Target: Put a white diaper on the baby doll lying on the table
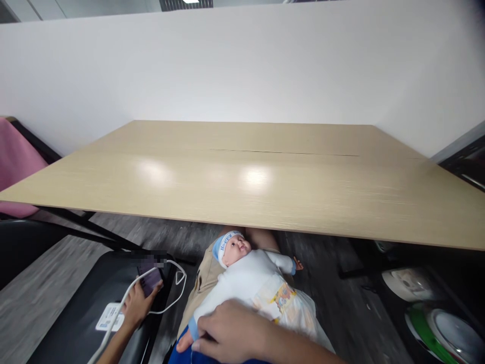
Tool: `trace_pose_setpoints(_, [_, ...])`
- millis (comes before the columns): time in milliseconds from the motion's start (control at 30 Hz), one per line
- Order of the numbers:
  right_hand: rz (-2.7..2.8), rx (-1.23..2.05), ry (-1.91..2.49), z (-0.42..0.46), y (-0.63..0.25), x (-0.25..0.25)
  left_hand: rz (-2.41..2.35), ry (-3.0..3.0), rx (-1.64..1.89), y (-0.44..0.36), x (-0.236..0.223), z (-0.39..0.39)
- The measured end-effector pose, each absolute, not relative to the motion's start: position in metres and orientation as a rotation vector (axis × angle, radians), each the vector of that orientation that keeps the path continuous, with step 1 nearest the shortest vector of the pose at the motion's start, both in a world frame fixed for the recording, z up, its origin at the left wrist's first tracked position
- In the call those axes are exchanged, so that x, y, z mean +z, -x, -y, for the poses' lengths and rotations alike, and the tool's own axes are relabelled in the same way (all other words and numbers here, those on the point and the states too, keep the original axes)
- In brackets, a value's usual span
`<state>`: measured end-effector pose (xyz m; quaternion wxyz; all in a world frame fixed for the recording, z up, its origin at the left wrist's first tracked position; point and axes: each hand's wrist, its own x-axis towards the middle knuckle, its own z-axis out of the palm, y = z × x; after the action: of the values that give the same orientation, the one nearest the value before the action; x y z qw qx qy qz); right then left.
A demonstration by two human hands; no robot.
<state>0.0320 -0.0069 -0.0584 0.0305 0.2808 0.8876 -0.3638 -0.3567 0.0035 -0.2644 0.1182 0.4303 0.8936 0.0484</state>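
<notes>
A baby doll [242, 278] in a white top, a diaper and a blue-and-white printed cap lies face up across my lap. My right hand [233, 328] rests over its lower body, fingers curled beside the blue cuff of one sleeve; whatever is between them is hidden. Off to the left, my left hand [138, 303] grips a flat, dark purplish phone [150, 280] above a black chair seat [91, 288]. A white cable [123, 303] runs past that hand and loops beyond the phone. Part of the phone is blurred out.
A light wooden table [242, 187] spans the view ahead, against a white partition [242, 65]. Pink cloth [18, 151] hangs over a chair at left. Under the table on the right are a round green-and-white item [435, 328] and a white item [407, 284].
</notes>
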Motion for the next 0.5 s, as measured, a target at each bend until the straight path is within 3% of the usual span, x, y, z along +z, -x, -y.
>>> trace_pose_setpoints(500, [-2.706, -1.171, -0.884, 0.003, -0.032, -0.051, -2.537, -1.232, 0.269, 0.394, -0.284, -0.005])
